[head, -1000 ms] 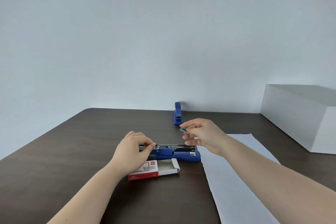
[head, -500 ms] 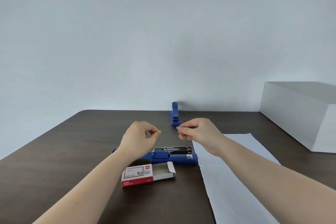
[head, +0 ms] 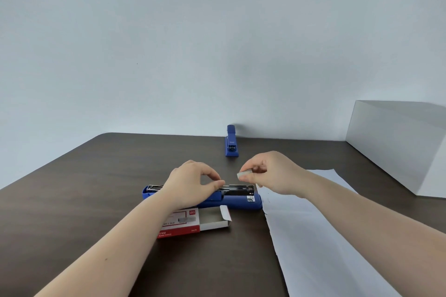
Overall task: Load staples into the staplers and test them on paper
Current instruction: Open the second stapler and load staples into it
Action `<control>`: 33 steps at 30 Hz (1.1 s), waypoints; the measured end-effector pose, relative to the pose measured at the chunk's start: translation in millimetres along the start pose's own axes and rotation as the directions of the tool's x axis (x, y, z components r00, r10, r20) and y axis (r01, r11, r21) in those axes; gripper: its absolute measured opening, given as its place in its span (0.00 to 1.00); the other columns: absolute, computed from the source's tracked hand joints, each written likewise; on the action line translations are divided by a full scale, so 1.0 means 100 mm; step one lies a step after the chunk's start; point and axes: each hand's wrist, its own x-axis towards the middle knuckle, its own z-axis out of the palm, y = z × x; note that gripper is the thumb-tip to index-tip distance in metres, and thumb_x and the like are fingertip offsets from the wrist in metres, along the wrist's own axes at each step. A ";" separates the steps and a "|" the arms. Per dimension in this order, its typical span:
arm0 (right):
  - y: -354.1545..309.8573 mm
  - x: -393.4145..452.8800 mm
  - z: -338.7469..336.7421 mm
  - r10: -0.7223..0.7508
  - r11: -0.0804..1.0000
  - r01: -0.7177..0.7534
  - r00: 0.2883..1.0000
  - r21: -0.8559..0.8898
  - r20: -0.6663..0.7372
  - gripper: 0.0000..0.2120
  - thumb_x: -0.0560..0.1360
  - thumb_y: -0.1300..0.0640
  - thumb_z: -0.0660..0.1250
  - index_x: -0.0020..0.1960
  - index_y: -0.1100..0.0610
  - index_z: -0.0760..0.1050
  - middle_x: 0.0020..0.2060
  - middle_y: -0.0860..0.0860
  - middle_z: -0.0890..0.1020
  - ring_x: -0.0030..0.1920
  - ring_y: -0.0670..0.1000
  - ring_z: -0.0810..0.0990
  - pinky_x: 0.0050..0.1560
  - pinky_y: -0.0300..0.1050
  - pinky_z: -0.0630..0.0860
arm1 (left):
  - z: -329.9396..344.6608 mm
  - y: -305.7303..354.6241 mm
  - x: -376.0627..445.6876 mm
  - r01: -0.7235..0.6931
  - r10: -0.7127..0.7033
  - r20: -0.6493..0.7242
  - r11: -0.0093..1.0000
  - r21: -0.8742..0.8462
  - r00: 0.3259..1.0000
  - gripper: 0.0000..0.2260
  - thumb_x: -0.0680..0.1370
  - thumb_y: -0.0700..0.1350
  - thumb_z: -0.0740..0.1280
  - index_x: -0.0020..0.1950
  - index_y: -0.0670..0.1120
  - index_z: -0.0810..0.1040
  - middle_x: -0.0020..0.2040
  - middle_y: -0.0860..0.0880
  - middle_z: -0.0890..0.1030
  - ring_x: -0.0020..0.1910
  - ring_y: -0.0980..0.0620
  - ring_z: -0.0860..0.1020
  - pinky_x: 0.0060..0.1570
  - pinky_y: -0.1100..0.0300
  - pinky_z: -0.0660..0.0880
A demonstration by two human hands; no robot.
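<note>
A blue stapler (head: 237, 202) lies opened flat across the dark table, its metal staple rail (head: 239, 189) exposed on top. My left hand (head: 193, 182) rests over it, thumb and forefinger pinched on the rail's middle. My right hand (head: 274, 172) hovers just right of it, above the rail's front end, pinching a short silver strip of staples (head: 244, 173). In front of the stapler sits a red and white staple box (head: 185, 223) with its tray slid out and its flap open. A second blue stapler (head: 232, 143), closed, stands at the back by the wall.
A white sheet of paper (head: 313, 243) lies to the right, under my right forearm. A large white box (head: 398, 144) stands at the back right corner. The wall runs along the table's (head: 96, 188) far edge.
My left hand lifted off the open stapler, then came back down with fingers pinched on the rail. My right hand stayed near the front end with the staple strip. The view tilted slightly.
</note>
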 end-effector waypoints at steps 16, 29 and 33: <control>-0.07 -0.03 0.10 -0.074 0.977 0.088 0.994 -0.196 0.076 0.08 0.74 0.50 0.69 0.49 0.53 0.82 0.33 0.43 0.74 0.33 0.42 0.71 0.36 0.32 0.66 | 0.03 -0.01 -0.01 0.008 -0.010 0.042 0.999 0.046 0.999 0.13 0.77 0.57 0.62 0.51 0.53 0.83 0.54 0.57 0.82 0.61 0.55 0.72 0.63 0.50 0.71; -0.03 -0.01 0.14 -0.042 0.996 0.046 0.998 -0.070 0.049 0.08 0.74 0.51 0.70 0.50 0.54 0.82 0.42 0.46 0.82 0.40 0.43 0.78 0.42 0.33 0.72 | 0.01 0.07 -0.04 0.015 -0.020 0.094 0.999 0.048 0.995 0.14 0.79 0.55 0.60 0.54 0.51 0.82 0.54 0.54 0.83 0.53 0.56 0.77 0.54 0.58 0.75; -0.02 0.01 0.15 -0.050 0.992 0.058 0.996 -0.113 0.076 0.08 0.74 0.51 0.69 0.50 0.53 0.82 0.36 0.42 0.78 0.36 0.41 0.75 0.39 0.31 0.67 | 0.00 0.07 -0.05 0.022 -0.027 0.110 0.998 0.051 0.994 0.14 0.79 0.55 0.60 0.55 0.52 0.82 0.54 0.54 0.83 0.53 0.56 0.78 0.54 0.59 0.75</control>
